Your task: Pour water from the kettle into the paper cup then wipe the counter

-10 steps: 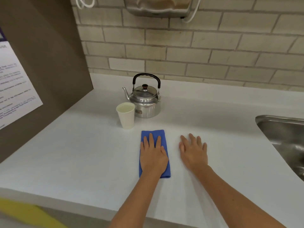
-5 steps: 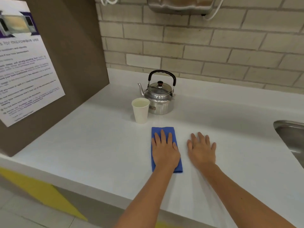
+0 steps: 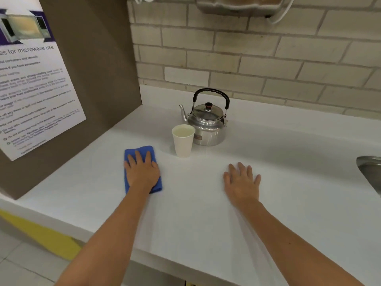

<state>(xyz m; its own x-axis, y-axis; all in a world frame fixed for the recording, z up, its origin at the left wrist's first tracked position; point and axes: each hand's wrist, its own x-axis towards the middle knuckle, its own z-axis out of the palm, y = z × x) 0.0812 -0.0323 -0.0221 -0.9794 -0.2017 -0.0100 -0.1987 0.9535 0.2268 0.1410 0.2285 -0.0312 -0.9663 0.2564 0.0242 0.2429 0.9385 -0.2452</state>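
Observation:
A steel kettle [image 3: 208, 125] with a black handle stands upright near the back of the white counter [image 3: 206, 213]. A white paper cup [image 3: 183, 141] with water in it stands just in front of the kettle, to its left. My left hand [image 3: 142, 172] lies flat on a folded blue cloth [image 3: 132, 151], pressing it onto the counter left of the cup. My right hand [image 3: 242, 183] rests flat on the bare counter to the right, fingers spread, holding nothing.
A brown panel [image 3: 99, 69] with a printed microwave notice [image 3: 31, 89] walls off the left side. A steel sink [image 3: 371, 172] begins at the right edge. Brick wall behind, with a metal dispenser [image 3: 237, 5] above. The counter's front edge runs below my forearms.
My left hand has slid the blue cloth leftwards, from in front of the kettle to the left of the cup. My right hand stays flat on the counter. The view has shifted left.

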